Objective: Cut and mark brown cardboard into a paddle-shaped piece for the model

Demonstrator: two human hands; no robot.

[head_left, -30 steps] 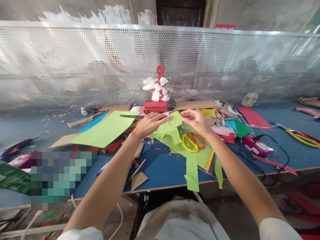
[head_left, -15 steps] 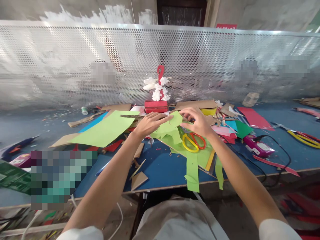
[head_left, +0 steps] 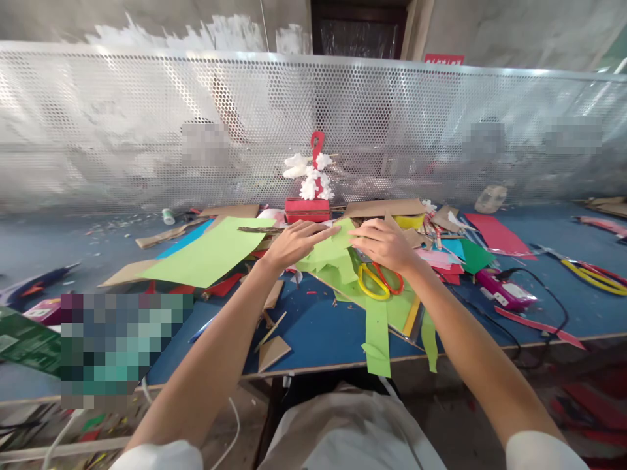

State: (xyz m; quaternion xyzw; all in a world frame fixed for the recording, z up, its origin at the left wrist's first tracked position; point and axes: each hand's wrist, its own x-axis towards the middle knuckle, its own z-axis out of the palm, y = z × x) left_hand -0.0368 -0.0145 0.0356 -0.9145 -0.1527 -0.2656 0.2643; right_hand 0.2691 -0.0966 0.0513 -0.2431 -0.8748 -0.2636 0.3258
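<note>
My left hand (head_left: 294, 243) pinches a light green paper cut-out (head_left: 329, 250) and holds it above the blue table (head_left: 318, 333). My right hand (head_left: 386, 243) is curled at the right edge of the same green cut-out, its fingers touching the paper. Just under the right hand lie scissors with yellow and orange handles (head_left: 375, 279) on more green paper scraps (head_left: 377, 326). A large light green sheet (head_left: 210, 254) lies to the left of my left hand.
A red box with white foam flowers (head_left: 307, 196) stands behind the hands against a perforated metal screen (head_left: 147, 130). Cardboard, red, pink and teal paper pieces (head_left: 455, 251) litter the right. A pink tool with black cable (head_left: 502, 290), yellow scissors (head_left: 595, 273) and a glue gun (head_left: 29, 287) lie around.
My right hand has drawn closer to the green cut-out and curled its fingers on the paper's right edge. The left hand has kept its hold in place.
</note>
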